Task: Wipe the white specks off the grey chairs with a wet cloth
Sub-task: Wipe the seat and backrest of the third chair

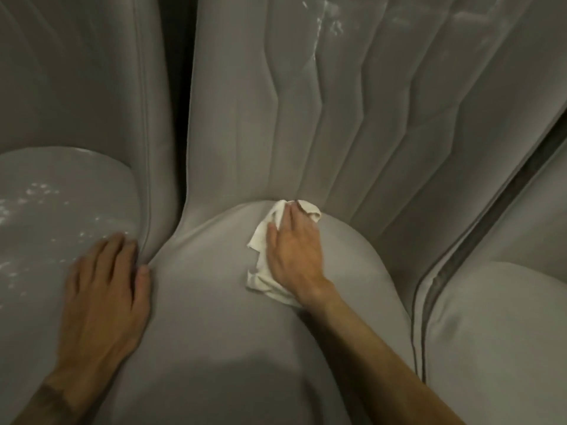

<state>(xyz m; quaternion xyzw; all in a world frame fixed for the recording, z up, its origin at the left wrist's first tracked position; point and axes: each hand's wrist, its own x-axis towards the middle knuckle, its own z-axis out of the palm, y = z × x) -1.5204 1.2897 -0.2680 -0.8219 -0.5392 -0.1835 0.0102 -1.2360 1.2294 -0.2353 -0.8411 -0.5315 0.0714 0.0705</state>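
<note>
Three grey padded chairs stand side by side. My right hand (pixel 293 250) lies flat on a crumpled white cloth (pixel 260 271), pressing it onto the middle chair's seat (pixel 208 302) near the crease below the backrest. My left hand (pixel 104 289) rests palm down with fingers spread, at the seam between the left chair's seat (pixel 46 240) and the middle one. White specks (pixel 40 191) dot the left seat. More white smears (pixel 333 23) show high on the middle chair's channelled backrest (pixel 245 102).
A third grey chair (pixel 497 332) stands on the right, with a dark gap (pixel 518 176) between it and the middle chair. A narrow dark gap (pixel 176 87) separates the left and middle backrests.
</note>
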